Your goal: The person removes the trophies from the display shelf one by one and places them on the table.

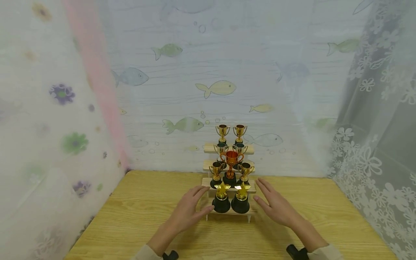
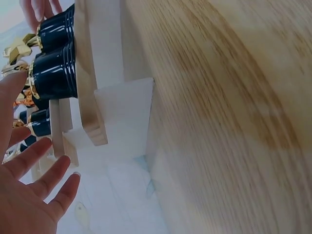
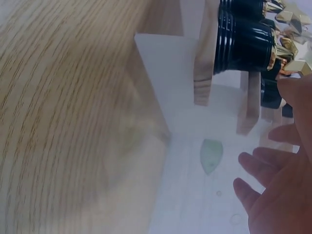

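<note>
A tiered wooden stand [image 1: 204, 184] with white side panels bears several small trophies. Two gold star trophies on black bases, the left one [image 1: 221, 202] and the right one [image 1: 241, 203], stand side by side on its lowest step. Behind them an orange-red cup trophy [image 1: 232, 159] rises between small gold cups such as this one [image 1: 245, 169]. My left hand [image 1: 190, 207] is beside the stand's left side, fingers spread, thumb tip close to the left star trophy's base. On the other side my right hand [image 1: 274, 204] has its fingers extended near the step ends. Both palms hold nothing.
The stand rests on a wood-grain table [image 1: 152, 202]. A fish-printed curtain [image 1: 169, 90] hangs right behind the table's far edge. Flowered sheeting [image 1: 61, 141] runs along the left, and a lace-patterned curtain [image 1: 367, 159] along the right.
</note>
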